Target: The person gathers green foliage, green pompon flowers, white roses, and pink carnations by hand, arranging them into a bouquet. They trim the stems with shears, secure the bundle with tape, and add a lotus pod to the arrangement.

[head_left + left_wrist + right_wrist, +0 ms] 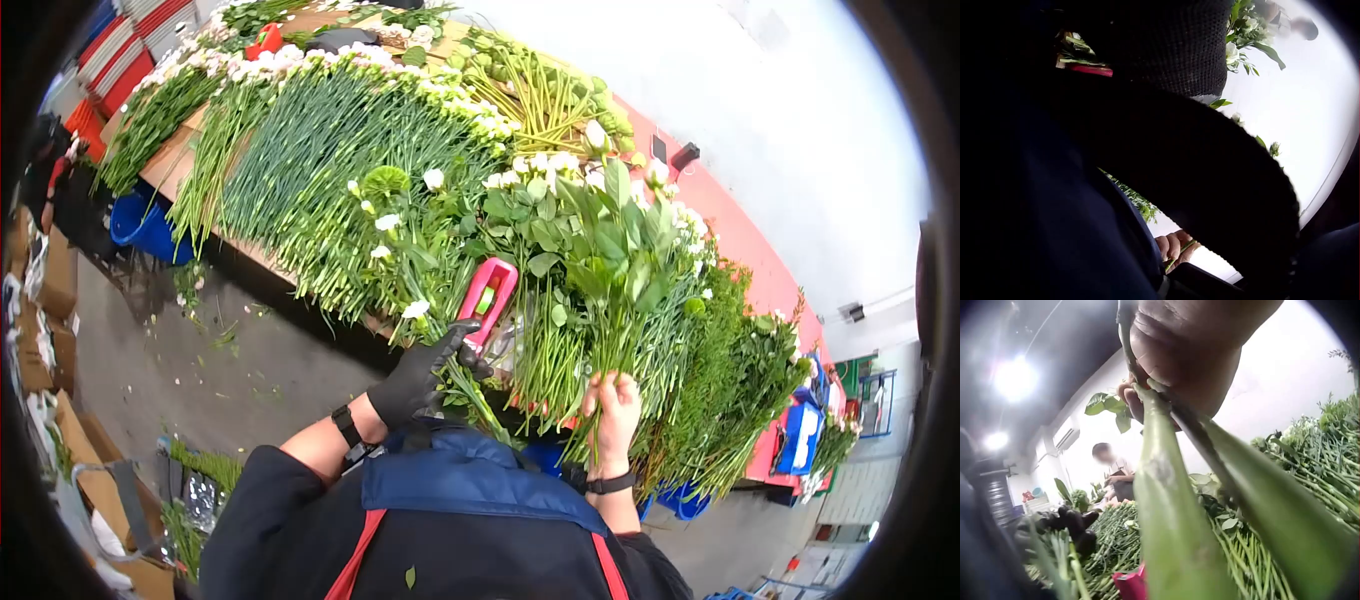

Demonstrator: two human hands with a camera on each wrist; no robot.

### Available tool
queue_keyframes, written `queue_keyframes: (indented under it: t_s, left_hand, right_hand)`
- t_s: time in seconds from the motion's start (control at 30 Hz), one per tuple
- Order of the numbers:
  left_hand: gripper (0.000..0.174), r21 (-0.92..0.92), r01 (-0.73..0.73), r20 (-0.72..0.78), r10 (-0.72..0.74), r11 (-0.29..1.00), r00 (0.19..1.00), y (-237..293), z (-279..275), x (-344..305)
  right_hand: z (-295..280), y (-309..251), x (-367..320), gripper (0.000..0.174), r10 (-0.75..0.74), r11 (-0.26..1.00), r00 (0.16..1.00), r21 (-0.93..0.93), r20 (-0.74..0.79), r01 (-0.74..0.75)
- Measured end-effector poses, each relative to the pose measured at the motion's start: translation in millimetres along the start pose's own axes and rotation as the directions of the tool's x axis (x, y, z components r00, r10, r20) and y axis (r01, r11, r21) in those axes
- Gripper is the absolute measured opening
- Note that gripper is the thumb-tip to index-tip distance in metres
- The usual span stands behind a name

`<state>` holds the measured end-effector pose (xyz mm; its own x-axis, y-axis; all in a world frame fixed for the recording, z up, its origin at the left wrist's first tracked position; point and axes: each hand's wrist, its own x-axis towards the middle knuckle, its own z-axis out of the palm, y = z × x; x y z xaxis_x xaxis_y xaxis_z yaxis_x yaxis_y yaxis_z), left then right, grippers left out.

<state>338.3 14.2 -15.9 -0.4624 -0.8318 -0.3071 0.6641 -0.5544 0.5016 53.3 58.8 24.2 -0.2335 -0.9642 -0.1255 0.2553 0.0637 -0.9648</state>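
Observation:
My left hand [415, 378], in a black glove, grips a small bunch of flower stems [478, 402]. White blooms [386, 222] and a round green flower [384, 181] top that bunch. Just past the gloved fingertips lies a pink tape dispenser [489, 300] with a green roll inside. My bare right hand [612, 405] pinches rose stems [603, 352]; their broad leaves [612, 245] spread above it. Up close in the right wrist view, two thick cut stems [1169, 506] run from the right hand [1188, 353]. Dark glove and sleeve fill most of the left wrist view.
Long rows of green stems [310, 150] cover the table, with fern-like greenery [705, 375] at right. A blue bucket [148, 228] stands under the left end. Cardboard boxes [100, 465] line the floor at left. Another person [1113, 469] stands beyond the flowers.

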Motion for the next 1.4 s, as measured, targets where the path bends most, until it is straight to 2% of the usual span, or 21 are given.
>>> queue_keyframes:
  t_s: [0.07,0.1,0.17,0.2,0.23,0.33,0.37,0.43,0.47,0.5,0.53,0.57,0.67,0.73,0.83,0.93,1.07,1.2,1.37,1.4]
  left_hand:
    - [0.046,-0.018,-0.026,0.026,0.027,0.999,0.999,-12,-6,9]
    - [0.046,-0.076,0.013,-0.004,-0.014,0.997,1.000,-13,0,12]
    - [0.044,-0.108,0.003,0.068,0.004,0.994,0.998,-21,5,21]
    - [0.044,-0.119,0.003,0.106,0.009,0.993,0.994,-28,4,29]
    - [0.040,-0.239,0.073,0.181,-0.029,0.968,0.983,-49,-16,52]
    - [0.035,-0.235,0.066,0.208,-0.016,0.970,0.978,-54,-5,44]
    - [0.033,-0.190,0.046,0.261,0.005,0.981,0.965,-71,-21,56]
    - [0.031,-0.120,0.058,0.326,-0.016,0.991,0.945,-81,-28,58]
    - [0.030,-0.083,0.063,0.358,-0.030,0.995,0.933,-79,-22,54]
    - [0.030,-0.080,0.049,0.205,-0.031,0.996,0.978,-82,-11,50]
    - [0.030,-0.111,0.036,0.237,-0.009,0.993,0.971,-79,-5,42]
    - [0.029,-0.143,0.025,0.268,0.014,0.989,0.963,-43,40,10]
    - [0.029,-0.069,0.051,0.296,-0.029,0.996,0.955,-48,33,16]
    - [0.030,0.019,0.063,0.246,-0.065,0.998,0.967,-82,0,40]
    - [0.033,-0.198,0.055,0.432,0.037,0.979,0.901,-75,16,22]
    - [0.032,-0.161,0.060,0.439,0.017,0.985,0.898,-80,9,19]
    - [0.030,-0.081,0.053,0.408,-0.015,0.995,0.913,-80,-3,12]
    - [0.029,-0.022,0.035,0.398,-0.023,0.999,0.917,-75,-2,-3]
    - [0.027,-0.035,0.024,0.397,-0.009,0.999,0.918,-86,-6,0]
    - [0.027,-0.041,0.027,0.399,-0.009,0.999,0.917,-88,-6,-1]
  right_hand:
    - [-6,-1,-13,0.008,0.027,0.999,0.999,0.032,0.033,-0.028]
    - [-4,-5,-19,0.008,0.010,0.999,0.998,0.032,0.054,-0.011]
    - [-5,-5,-29,0.010,-0.049,0.998,0.993,0.034,0.108,0.045]
    - [-7,-2,-32,0.010,-0.056,0.998,0.993,-0.013,0.108,0.058]
    - [-8,2,-35,0.011,-0.066,0.996,0.992,-0.058,0.105,0.072]
    - [-10,24,-43,0.016,-0.124,0.978,0.988,-0.158,0.092,0.138]
    - [-7,27,-44,0.016,-0.157,0.958,0.980,-0.224,0.120,0.181]
    - [-3,36,-46,0.018,-0.223,0.904,0.957,-0.329,0.185,0.274]
    - [-2,42,-45,0.017,-0.330,0.793,0.915,-0.458,0.234,0.403]
    - [0,44,-46,0.015,-0.370,0.726,0.892,-0.518,0.259,0.452]
    - [1,45,-47,0.014,-0.407,0.653,0.867,-0.572,0.287,0.496]
    - [4,47,-48,0.014,-0.451,0.609,0.848,-0.599,0.278,0.519]
    - [6,43,-55,0.016,-0.497,0.510,0.813,-0.657,0.301,0.555]
    - [2,45,-60,0.019,-0.520,0.478,0.779,-0.635,0.351,0.606]
    - [-5,45,-69,0.021,-0.539,0.433,0.734,-0.613,0.412,0.662]
    - [-12,38,-82,0.017,-0.555,0.421,0.717,-0.601,0.422,0.679]
    - [-39,51,-98,0.018,-0.502,0.418,0.714,-0.585,0.488,0.695]
    - [-46,57,-105,0.020,-0.496,0.458,0.717,-0.554,0.490,0.696]
    - [-30,48,-109,0.023,-0.516,0.609,0.754,-0.445,0.407,0.657]
    - [-28,47,-107,0.022,-0.520,0.592,0.741,-0.446,0.425,0.671]
